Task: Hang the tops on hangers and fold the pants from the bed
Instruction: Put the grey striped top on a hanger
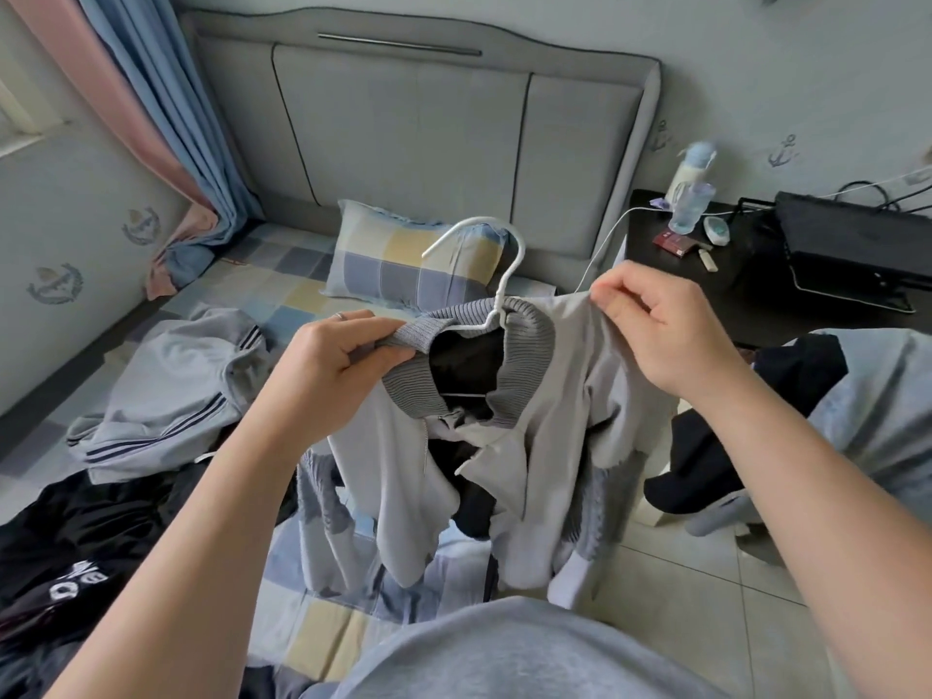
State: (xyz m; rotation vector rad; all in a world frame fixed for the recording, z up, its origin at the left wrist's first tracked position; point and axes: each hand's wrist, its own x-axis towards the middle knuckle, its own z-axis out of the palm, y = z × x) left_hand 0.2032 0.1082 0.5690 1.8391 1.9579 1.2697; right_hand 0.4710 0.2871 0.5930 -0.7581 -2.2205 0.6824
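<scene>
The grey jacket (534, 436) hangs over the bed (282, 290) on a white hanger (497, 295); left hand (343, 360) pinches the ribbed collar, right hand (665, 325) pinches the shoulder; soft, floppy, light stuff, probably best gripped at the shoulder seams.

Greys, black and pastel checks

The jacket (544, 436) by the left hand (343, 365) is pale grey with a darker grey ribbed collar (418, 391) and black lining, on a white hanger (497, 274). Left of that hand, a grey garment (166, 391) has navy stripes. Beyond it, the pillow (403, 259) is checked blue, yellow and grey. Beyond the right hand (665, 330) is a black table (746, 295).
</scene>
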